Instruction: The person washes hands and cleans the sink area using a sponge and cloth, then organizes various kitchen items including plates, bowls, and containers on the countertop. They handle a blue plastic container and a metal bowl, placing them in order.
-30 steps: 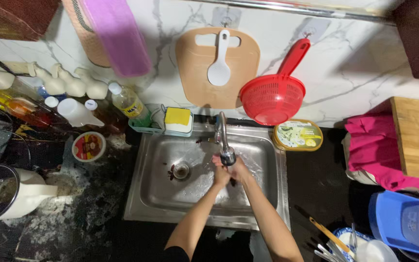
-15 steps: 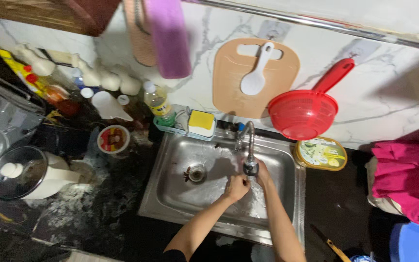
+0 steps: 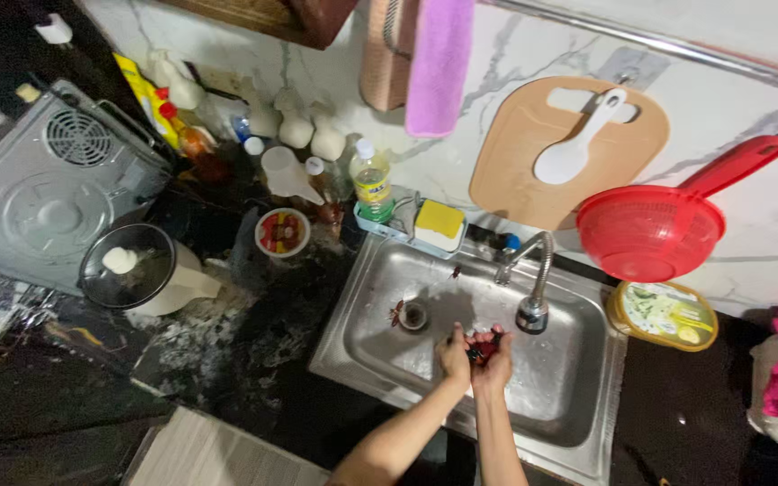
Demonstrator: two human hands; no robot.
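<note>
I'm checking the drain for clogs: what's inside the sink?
Inside the sink: the drain with reddish scraps beside it, and both hands, left hand and right hand, holding something dark red, mostly covered by the fingers.

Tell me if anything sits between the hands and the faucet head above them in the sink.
Nothing visible does. The left hand and right hand are cupped together around a small dark red thing just below the faucet head, with only open space between them. The drain lies off to the side.

Head view, steeply down over sink [image 3: 578, 423]
</note>
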